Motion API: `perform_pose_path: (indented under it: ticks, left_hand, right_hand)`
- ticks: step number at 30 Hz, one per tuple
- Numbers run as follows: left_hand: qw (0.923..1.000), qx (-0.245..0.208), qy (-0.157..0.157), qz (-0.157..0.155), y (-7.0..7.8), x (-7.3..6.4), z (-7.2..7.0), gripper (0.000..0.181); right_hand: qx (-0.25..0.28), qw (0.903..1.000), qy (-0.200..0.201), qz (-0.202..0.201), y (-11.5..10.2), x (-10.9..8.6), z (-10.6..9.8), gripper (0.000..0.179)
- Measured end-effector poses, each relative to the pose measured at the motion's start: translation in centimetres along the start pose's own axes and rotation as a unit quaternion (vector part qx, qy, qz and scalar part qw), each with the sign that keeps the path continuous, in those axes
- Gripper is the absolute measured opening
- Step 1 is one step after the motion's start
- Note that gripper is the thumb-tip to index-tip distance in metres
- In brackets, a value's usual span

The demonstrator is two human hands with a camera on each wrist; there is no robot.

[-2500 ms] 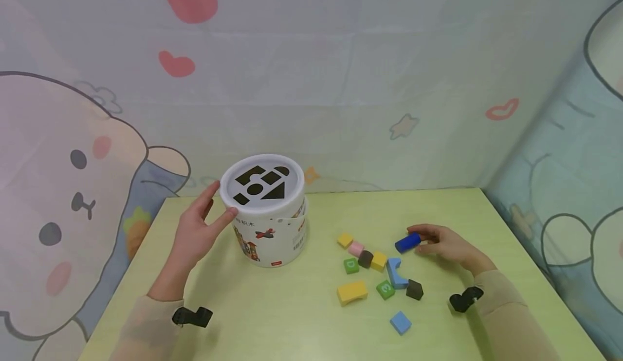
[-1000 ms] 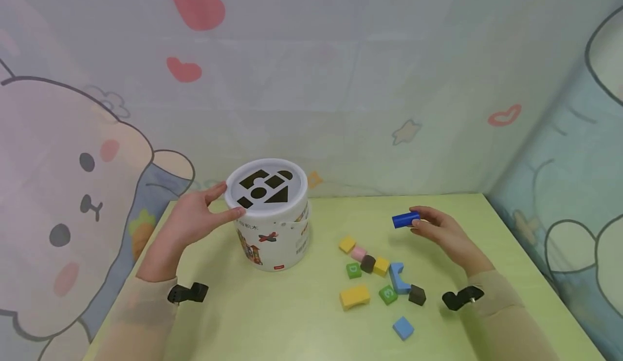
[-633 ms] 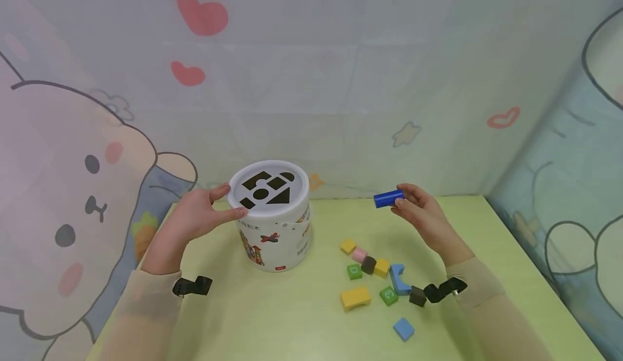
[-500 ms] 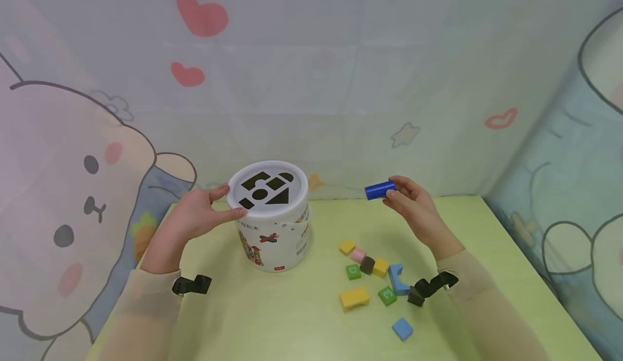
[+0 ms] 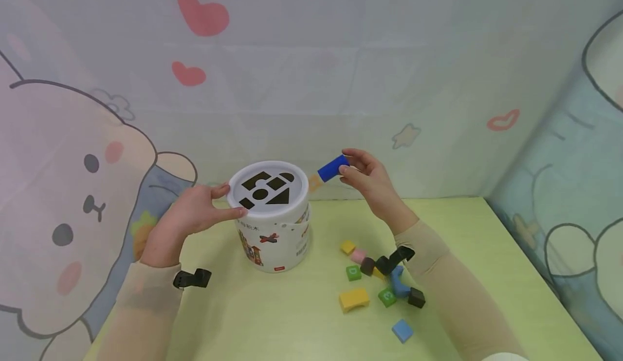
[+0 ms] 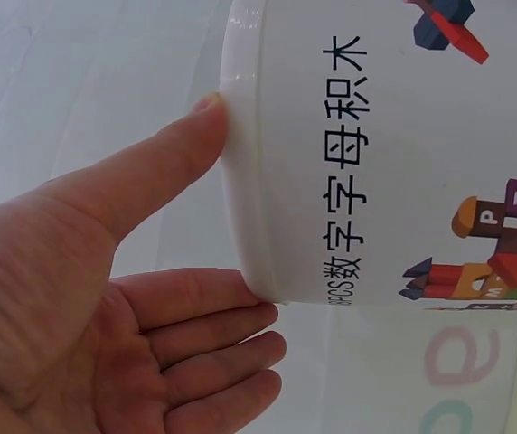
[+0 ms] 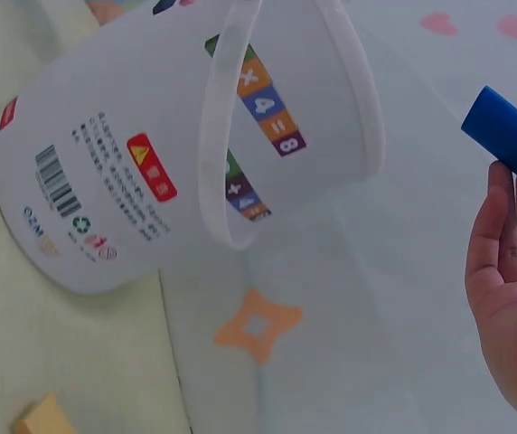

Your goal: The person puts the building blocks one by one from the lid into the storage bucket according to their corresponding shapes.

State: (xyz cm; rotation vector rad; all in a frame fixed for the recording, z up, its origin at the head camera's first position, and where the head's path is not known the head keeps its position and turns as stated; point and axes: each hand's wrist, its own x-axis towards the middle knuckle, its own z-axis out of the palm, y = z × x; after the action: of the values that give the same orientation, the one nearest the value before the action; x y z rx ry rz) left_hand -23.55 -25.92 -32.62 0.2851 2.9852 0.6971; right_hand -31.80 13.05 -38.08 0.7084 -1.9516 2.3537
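Observation:
In the head view a white bucket [image 5: 274,242] stands upright on the table, its white lid [image 5: 245,178] cut with several dark shaped holes. My left hand [image 5: 194,215] is at the lid's left side. The left wrist view shows its thumb [image 6: 168,163] and index finger [image 6: 195,294] extended against the rim, the other fingers lying below. Raised just right of the lid, my right hand [image 5: 370,185] pinches a blue cylinder block [image 5: 332,169] by one end between thumb and fingers. The block tilts, its free end pointing down toward the lid; the right wrist view shows the cylinder [image 7: 502,131] too.
Right of the bucket lie loose blocks: a yellow arch [image 5: 354,299], green letter blocks [image 5: 353,273], a pink piece [image 5: 358,255], a dark block [image 5: 416,297] and a light blue one [image 5: 402,330]. My right forearm partly covers the blue arch [image 5: 400,285]. A printed cloth [image 5: 340,79] hangs behind.
My right hand has lifted the blue cylinder off the table and carried it left and up to beside the lid, tilting it. My left hand stays at the lid rim.

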Motion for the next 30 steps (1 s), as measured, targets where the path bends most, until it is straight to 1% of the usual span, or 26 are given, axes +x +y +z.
perform_pose_path:
  ticks: [5,10,14,18,23,30]
  left_hand:
    - [1.0000,0.001,0.001,-0.001,0.3,0.0,0.0,0.099]
    - [1.0000,0.006,-0.002,-0.005,0.3,0.2,0.3,0.100]
    - [0.9999,0.004,-0.006,-0.010,0.1,0.4,0.4,0.103]
    - [0.9999,0.003,-0.003,-0.010,0.0,0.5,0.3,0.103]
    - [1.0000,0.006,-0.004,-0.004,0.0,0.6,0.3,0.103]
    - [0.9999,0.004,-0.008,-0.007,-0.1,0.5,0.1,0.104]
  right_hand:
    - [0.005,0.9998,-0.017,-0.008,0.0,1.3,3.0,0.042]
    - [-0.022,0.9991,-0.034,-0.013,0.0,2.1,5.4,0.045]
    - [-0.054,0.9975,-0.046,-0.008,0.3,2.6,6.9,0.044]
    - [-0.084,0.9948,-0.056,0.002,0.8,3.1,8.0,0.044]
    - [-0.115,0.9918,-0.053,0.015,0.8,3.2,9.0,0.045]
    - [-0.137,0.9888,-0.057,0.020,0.4,3.6,10.1,0.045]
